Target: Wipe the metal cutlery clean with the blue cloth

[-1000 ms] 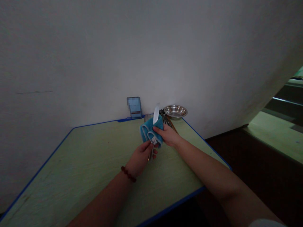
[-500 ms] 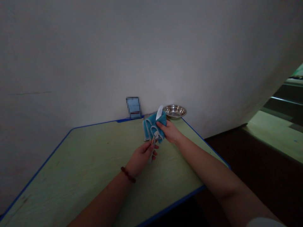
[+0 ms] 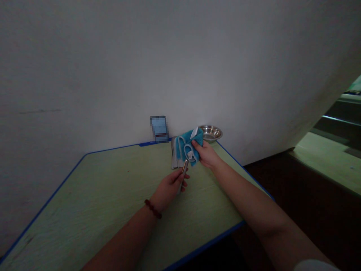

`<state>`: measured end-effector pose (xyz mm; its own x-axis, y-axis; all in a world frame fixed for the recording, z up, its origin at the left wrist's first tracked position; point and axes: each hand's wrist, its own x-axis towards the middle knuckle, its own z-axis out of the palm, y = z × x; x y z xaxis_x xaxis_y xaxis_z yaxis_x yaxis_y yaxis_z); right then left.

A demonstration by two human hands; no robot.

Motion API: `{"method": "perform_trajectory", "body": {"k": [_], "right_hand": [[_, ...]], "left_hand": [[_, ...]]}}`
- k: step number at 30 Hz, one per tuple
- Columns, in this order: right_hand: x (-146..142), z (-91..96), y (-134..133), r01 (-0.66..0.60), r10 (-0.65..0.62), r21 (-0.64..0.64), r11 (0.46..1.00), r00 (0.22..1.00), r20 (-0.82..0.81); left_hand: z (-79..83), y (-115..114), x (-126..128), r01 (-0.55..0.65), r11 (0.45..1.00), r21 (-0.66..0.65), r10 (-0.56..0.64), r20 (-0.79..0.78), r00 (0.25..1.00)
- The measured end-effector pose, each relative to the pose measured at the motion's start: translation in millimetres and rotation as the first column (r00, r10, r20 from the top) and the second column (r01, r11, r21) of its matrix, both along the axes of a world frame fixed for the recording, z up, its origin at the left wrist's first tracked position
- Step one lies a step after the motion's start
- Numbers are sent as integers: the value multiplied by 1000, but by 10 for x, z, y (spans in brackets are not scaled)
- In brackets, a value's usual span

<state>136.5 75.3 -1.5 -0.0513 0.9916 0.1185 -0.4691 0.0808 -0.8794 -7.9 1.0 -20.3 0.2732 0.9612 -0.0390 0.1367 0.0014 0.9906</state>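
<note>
so, the right hand [image 3: 205,154] pinches a blue towelling cloth [image 3: 183,148], the left hand [image 3: 169,187] curls shut round a slim metal handle [image 3: 184,166] (a round steel bowl [image 3: 211,132] sits far right on the green desk [image 3: 113,199]).

Left hand [image 3: 169,189]: bare
Left wrist [image 3: 149,203]: a bracelet [image 3: 153,209] of small round dark red beads
Right hand [image 3: 205,155]: bare
Forearms [image 3: 248,199]: bare
Right sleeve [image 3: 316,266]: white cloth, only its edge showing at the bottom of the view
</note>
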Motion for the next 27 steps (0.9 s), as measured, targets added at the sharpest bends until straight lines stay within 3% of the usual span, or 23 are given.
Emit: {"method": "perform_trajectory", "body": {"k": [12, 27], "right_hand": [[48, 40, 46, 67, -67, -2, 998, 997, -42], [159, 87, 116, 181, -187, -48, 982, 970, -155]], "left_hand": [[-26, 3, -15, 36, 998, 49, -33, -60, 998], [-80, 29, -32, 136, 990, 50, -116, -280, 953]]}}
